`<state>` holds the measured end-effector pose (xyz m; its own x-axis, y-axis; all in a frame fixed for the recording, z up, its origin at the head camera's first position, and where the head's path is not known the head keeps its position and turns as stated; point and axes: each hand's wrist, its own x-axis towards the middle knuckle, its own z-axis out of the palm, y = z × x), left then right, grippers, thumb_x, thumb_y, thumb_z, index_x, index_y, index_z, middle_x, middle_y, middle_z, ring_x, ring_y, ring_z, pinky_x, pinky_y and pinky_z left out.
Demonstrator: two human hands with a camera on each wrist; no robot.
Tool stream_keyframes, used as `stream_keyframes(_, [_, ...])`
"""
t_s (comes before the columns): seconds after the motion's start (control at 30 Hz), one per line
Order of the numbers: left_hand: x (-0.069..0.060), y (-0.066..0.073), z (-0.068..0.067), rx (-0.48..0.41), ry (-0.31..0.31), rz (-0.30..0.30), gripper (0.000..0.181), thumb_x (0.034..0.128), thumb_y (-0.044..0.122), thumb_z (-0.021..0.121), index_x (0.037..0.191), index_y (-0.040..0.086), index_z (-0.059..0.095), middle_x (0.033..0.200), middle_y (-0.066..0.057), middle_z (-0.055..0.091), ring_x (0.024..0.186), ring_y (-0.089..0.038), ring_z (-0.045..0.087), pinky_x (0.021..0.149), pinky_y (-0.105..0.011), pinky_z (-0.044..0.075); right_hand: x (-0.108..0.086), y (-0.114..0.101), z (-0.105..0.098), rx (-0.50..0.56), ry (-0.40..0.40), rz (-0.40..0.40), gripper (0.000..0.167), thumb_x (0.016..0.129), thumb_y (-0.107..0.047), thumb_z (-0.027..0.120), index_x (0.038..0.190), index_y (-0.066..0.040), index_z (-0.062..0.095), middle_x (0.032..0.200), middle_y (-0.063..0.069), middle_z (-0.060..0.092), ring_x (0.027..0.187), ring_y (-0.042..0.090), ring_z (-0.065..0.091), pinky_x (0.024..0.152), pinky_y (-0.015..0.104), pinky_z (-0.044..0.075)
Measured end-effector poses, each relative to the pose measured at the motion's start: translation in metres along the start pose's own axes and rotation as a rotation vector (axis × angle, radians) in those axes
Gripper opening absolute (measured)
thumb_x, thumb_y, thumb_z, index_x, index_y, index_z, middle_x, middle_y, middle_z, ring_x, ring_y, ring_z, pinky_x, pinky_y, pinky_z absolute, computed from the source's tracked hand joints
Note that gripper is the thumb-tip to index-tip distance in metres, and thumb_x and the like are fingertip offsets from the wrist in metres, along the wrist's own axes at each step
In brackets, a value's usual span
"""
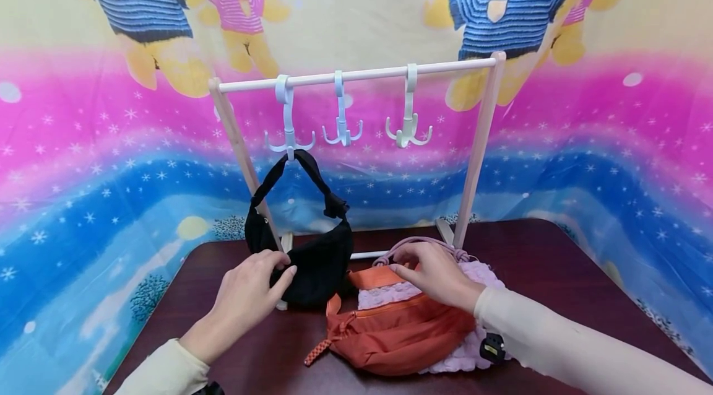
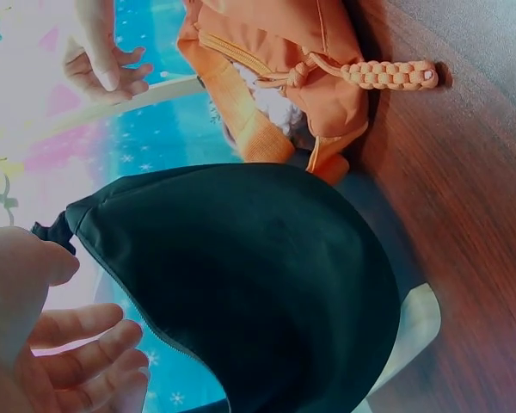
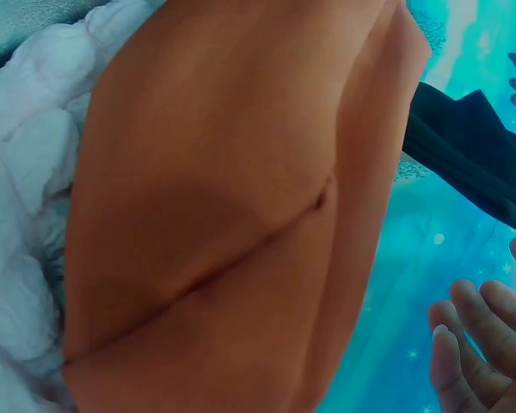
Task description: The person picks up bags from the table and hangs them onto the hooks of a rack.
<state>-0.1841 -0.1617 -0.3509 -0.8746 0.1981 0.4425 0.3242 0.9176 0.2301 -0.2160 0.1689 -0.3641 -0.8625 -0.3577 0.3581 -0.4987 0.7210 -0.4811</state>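
A black crescent-shaped shoulder bag hangs by its strap from the left white hook. My left hand is at the bag's near left side, and in the left wrist view its loosely bent fingers hold nothing. An orange waist bag with a braided zip pull lies on top of a fluffy lilac bag. Above the orange bag hovers my right hand. Its fingers are relaxed and grip nothing in the right wrist view.
A wooden rack stands on the dark red table. Its top rail carries two more multi-prong hooks, a middle one and a right one. A printed cloth with bears hangs behind the table.
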Motion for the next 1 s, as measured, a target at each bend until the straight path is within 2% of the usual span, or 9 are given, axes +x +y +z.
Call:
stream_keyframes(0.2, [-0.001, 0.003, 0.003, -0.013, -0.027, -0.007, 0.017, 0.0944, 0.034, 0.071, 0.101, 0.019, 0.074, 0.095, 0.006, 0.070, 0.079, -0.010, 0.064, 0.059, -0.032, 0.050, -0.004, 0.003, 0.000, -0.005, 0.011, 0.006, 0.007, 0.091, -0.025, 0.075, 0.096, -0.021, 0.077, 0.086, -0.013, 0.071, 0.073, -0.003, 0.061, 0.066, 0.020, 0.048])
stream_keyframes(0.33, [-0.002, 0.005, 0.005, -0.019, -0.034, -0.009, 0.015, 0.0946, 0.034, 0.071, 0.100, 0.020, 0.074, 0.094, 0.007, 0.070, 0.078, -0.010, 0.063, 0.059, -0.032, 0.050, -0.005, 0.005, 0.000, -0.003, 0.013, 0.001, 0.005, 0.092, -0.026, 0.075, 0.095, -0.022, 0.077, 0.083, -0.014, 0.071, 0.071, -0.004, 0.060, 0.065, 0.020, 0.047])
stream_keyframes(0.6, [-0.002, 0.011, 0.010, -0.027, -0.046, -0.005, 0.012, 0.0938, 0.034, 0.072, 0.098, 0.022, 0.073, 0.093, 0.008, 0.070, 0.081, -0.010, 0.065, 0.061, -0.033, 0.051, -0.008, 0.006, -0.001, 0.009, -0.004, 0.001, 0.007, 0.092, -0.024, 0.074, 0.097, -0.018, 0.076, 0.085, -0.010, 0.072, 0.072, -0.002, 0.061, 0.064, 0.020, 0.047])
stream_keyframes(1.0, [-0.002, 0.019, 0.018, -0.023, -0.082, 0.010, 0.011, 0.0933, 0.034, 0.072, 0.096, 0.023, 0.073, 0.091, 0.009, 0.070, 0.077, -0.008, 0.063, 0.058, -0.030, 0.048, -0.009, 0.006, -0.003, 0.004, -0.018, 0.004, 0.006, 0.092, -0.026, 0.074, 0.096, -0.022, 0.076, 0.085, -0.012, 0.071, 0.073, -0.001, 0.062, 0.064, 0.020, 0.048])
